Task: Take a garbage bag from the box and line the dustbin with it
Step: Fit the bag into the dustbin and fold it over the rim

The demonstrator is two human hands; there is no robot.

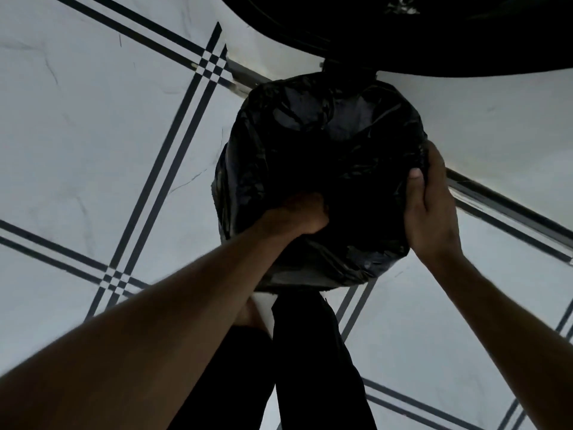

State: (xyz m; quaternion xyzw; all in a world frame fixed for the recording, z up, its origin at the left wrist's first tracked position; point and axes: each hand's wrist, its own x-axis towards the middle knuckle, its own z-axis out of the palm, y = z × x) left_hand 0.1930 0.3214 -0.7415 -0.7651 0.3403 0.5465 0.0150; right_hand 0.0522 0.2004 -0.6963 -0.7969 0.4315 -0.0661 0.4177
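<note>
A black garbage bag point(322, 156) is spread over the round dustbin point(288, 279) on the floor, covering its rim and hiding most of it. My left hand point(297, 217) reaches down into the bag's opening at the near-left side, fingers curled into the plastic. At the right rim my right hand point(429, 206) grips the bag's edge, thumb on the inner side and fingers round the outside. The box is not in view.
The floor point(93, 135) is white tile with crossing black stripes. A large dark object point(434, 32) overhangs at the top right. A metal floor track point(502, 209) runs along the right. My dark trouser legs point(310, 367) stand just below the bin.
</note>
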